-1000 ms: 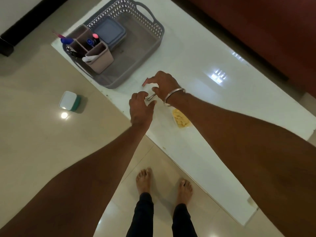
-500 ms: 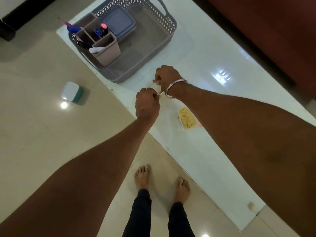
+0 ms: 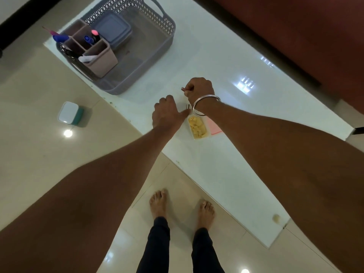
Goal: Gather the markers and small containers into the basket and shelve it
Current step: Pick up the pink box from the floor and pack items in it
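Gripping slim marker (image 3: 183, 89), right hand (image 3: 200, 89), grey lattice basket (image 3: 167, 24)

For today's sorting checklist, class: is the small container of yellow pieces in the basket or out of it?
Out. The container of yellow pieces lies on the white table, well apart from the grey basket.

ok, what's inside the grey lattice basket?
A mauve plastic compartment organiser holding markers and a blue-grey lidded square container sit in the grey lattice plastic basket. The lid hides the container's contents; organiser walls hide the markers' lower ends.
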